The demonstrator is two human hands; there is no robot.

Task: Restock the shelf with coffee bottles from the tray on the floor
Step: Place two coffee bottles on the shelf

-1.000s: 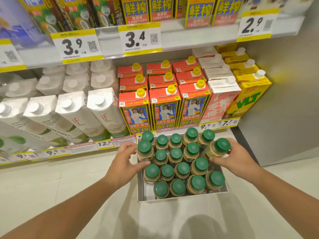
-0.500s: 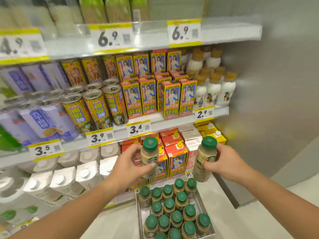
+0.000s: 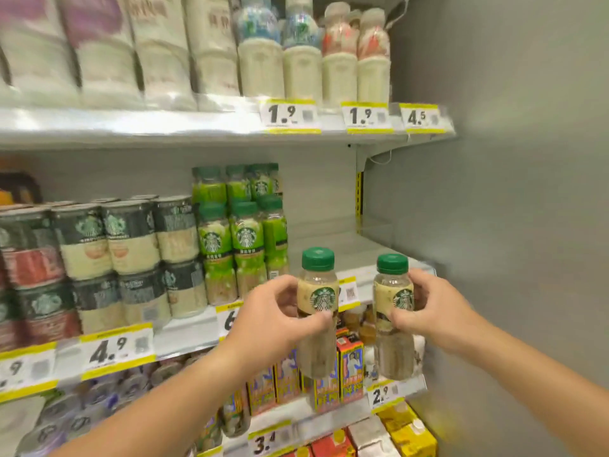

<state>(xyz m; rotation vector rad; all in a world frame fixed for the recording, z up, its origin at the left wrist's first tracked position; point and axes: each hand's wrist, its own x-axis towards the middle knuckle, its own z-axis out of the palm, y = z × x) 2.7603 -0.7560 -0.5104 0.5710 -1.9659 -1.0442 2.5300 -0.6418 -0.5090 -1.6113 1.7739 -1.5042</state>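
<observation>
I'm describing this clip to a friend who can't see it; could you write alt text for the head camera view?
A person's left hand and right hand each hold an upright green-capped coffee bottle, left bottle and right bottle, raised before a bare stretch of shelf. Green-labelled bottles and stacked cans stand to its left.

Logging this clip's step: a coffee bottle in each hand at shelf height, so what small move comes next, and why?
Probably push both forward onto the bare shelf stretch right of the green-label bottles. The left hand and right hand each hold an upright green-capped bottle, left bottle and right bottle, just before that gap.
</observation>
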